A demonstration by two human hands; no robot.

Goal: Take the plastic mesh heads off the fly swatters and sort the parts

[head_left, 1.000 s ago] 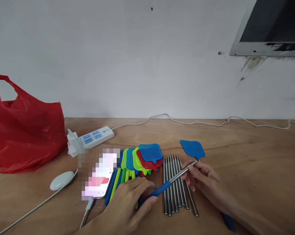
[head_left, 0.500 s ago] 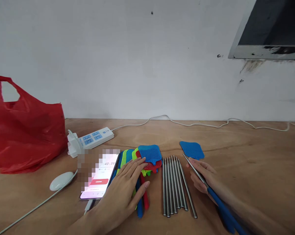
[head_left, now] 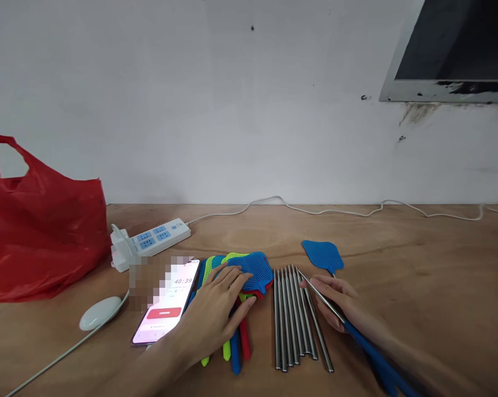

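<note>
My left hand [head_left: 215, 306] lies with fingers spread on a pile of plastic fly swatter heads, touching the topmost blue head [head_left: 255, 274]. Blue, red and yellow-green handles [head_left: 235, 353] stick out from under it. My right hand [head_left: 335, 303] is closed around a metal rod with a blue handle [head_left: 368, 344]; its bare tip slants toward a row of several metal rods [head_left: 290, 320]. Just beyond my right fingers lies another blue swatter head [head_left: 323, 255], its thin metal neck running under the hand. Whether this hand also grips that neck is hidden.
Left of the pile is a lit phone [head_left: 170, 303], with a white power strip [head_left: 170, 234] behind it. A white oval device [head_left: 100, 313] with a cord and a red plastic bag [head_left: 46, 220] are farther left. A white cable [head_left: 331, 212] runs along the wall.
My right hand and the rod tip have shifted left, closer to the rod row. The top blue head on the pile sits slightly lower and more to the left, covering more of the red one.
</note>
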